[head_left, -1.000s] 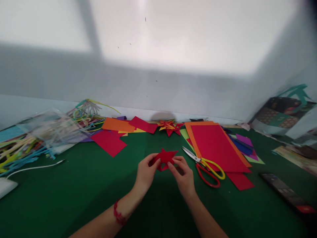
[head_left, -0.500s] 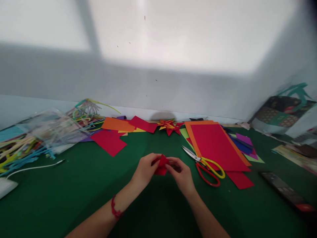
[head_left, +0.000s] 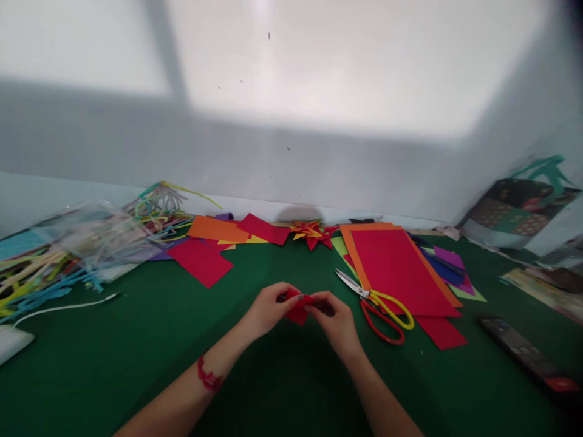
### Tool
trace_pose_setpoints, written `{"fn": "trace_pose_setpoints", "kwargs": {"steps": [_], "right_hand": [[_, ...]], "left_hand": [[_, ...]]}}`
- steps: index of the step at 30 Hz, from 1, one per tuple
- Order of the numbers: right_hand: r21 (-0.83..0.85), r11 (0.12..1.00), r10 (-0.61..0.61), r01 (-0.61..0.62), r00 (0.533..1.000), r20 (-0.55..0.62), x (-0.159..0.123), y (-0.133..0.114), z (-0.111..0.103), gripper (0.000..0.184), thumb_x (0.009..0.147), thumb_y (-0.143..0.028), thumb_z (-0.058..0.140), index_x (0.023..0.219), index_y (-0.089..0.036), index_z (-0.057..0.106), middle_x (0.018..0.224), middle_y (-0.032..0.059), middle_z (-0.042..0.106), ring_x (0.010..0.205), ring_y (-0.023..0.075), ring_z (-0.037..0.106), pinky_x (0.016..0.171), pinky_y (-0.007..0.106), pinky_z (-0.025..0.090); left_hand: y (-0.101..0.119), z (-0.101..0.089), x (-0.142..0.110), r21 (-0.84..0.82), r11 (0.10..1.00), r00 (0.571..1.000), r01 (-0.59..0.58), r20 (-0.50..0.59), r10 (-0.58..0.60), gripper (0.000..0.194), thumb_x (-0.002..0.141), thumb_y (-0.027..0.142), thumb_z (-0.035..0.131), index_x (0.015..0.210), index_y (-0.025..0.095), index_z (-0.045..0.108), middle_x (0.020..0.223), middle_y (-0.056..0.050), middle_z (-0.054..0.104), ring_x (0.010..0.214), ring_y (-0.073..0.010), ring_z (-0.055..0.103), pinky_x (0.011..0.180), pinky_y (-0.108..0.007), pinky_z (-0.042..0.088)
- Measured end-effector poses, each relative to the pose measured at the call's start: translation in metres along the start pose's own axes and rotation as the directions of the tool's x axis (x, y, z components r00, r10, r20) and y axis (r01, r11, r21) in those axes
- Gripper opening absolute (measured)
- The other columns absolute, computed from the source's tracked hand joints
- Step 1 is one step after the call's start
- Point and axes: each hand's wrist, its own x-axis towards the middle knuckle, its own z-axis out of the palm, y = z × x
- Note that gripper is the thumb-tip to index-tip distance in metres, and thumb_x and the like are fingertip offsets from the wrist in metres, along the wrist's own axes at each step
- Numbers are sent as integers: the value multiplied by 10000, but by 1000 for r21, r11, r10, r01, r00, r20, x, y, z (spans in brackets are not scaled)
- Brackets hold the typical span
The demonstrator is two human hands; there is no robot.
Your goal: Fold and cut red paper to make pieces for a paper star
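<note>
Both hands pinch a small folded red paper piece (head_left: 299,308) just above the green table (head_left: 136,358). My left hand (head_left: 266,311) grips its left side; a red band circles that wrist. My right hand (head_left: 334,321) grips its right side with thumb and fingertips. The paper is bunched tightly between the fingers and mostly hidden by them. Scissors (head_left: 380,306) with one yellow and one red handle lie just right of my right hand.
A stack of red and orange sheets (head_left: 396,267) lies right of the scissors. Folded paper stars (head_left: 314,232) sit by the wall. Loose red and orange squares (head_left: 200,261) lie at left, beside cut paper strips and a clear bag (head_left: 91,237). A dark remote (head_left: 528,355) lies at right.
The red star-shaped paper has been folded down into a small compact piece between both hands. The hands have drawn closer together and stayed in the same place.
</note>
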Motion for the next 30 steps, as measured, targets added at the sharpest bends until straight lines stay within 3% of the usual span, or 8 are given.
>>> {"fn": "trace_pose_setpoints", "kwargs": {"steps": [4,9,13,17,22,26,28,30], "right_hand": [[19,1000,0,0,999,-43,2,3,-3,122,688,-279,623,764,-187,599,730,10,607,699,165,569,649,274,461],[-226,956,-213,189,973,-88,0,-2,-5,21,695,-221,621,714,-217,630,887,38,548,848,187,532,739,307,437],[-225,937,-279,266,960,-27,0,-4,-5,64,708,-165,606,706,-228,619,943,27,554,922,190,519,805,332,415],[-229,925,-309,303,951,14,-2,-3,-4,85,729,-158,590,733,-237,621,902,20,573,876,175,538,772,315,431],[-248,891,-365,380,925,105,-6,-4,0,106,731,-164,599,745,-260,641,891,19,582,875,174,537,766,314,439],[-241,889,-368,389,921,129,-7,-3,1,99,741,-177,589,753,-254,649,898,28,581,865,176,544,738,305,454],[-243,892,-362,382,924,124,-6,-2,1,102,750,-182,577,763,-254,648,907,29,578,870,177,545,749,308,452],[-241,897,-357,370,929,99,-5,-2,0,105,754,-180,567,766,-251,644,907,27,576,868,175,547,764,310,446]], "left_hand": [[4,2,-1,-146,989,995,18,101,-3,208,788,313,454,854,162,582,764,-35,652,696,-154,601,642,-254,438],[3,2,-1,-38,999,998,29,50,-27,201,772,312,470,790,155,595,720,-20,633,655,-144,579,587,-230,424],[0,1,0,12,997,995,82,55,-82,221,761,326,479,806,142,595,716,-23,623,642,-135,556,572,-221,407],[-3,-1,1,-72,989,988,131,87,-125,219,733,346,518,784,140,573,682,-7,599,614,-122,539,546,-215,395],[-3,-13,1,-243,896,905,371,313,-290,265,679,369,581,797,134,546,584,23,559,524,-118,554,525,-247,425],[0,-20,-3,-298,815,826,497,449,-340,260,667,345,601,803,132,544,619,-9,592,560,-153,590,588,-326,465],[1,-20,-3,-338,799,834,497,440,-333,255,663,334,611,806,131,554,649,-13,598,607,-155,591,617,-329,467],[1,-16,-2,-368,823,877,432,384,-289,252,656,331,622,794,128,563,691,-19,608,656,-155,592,644,-313,458]]}}
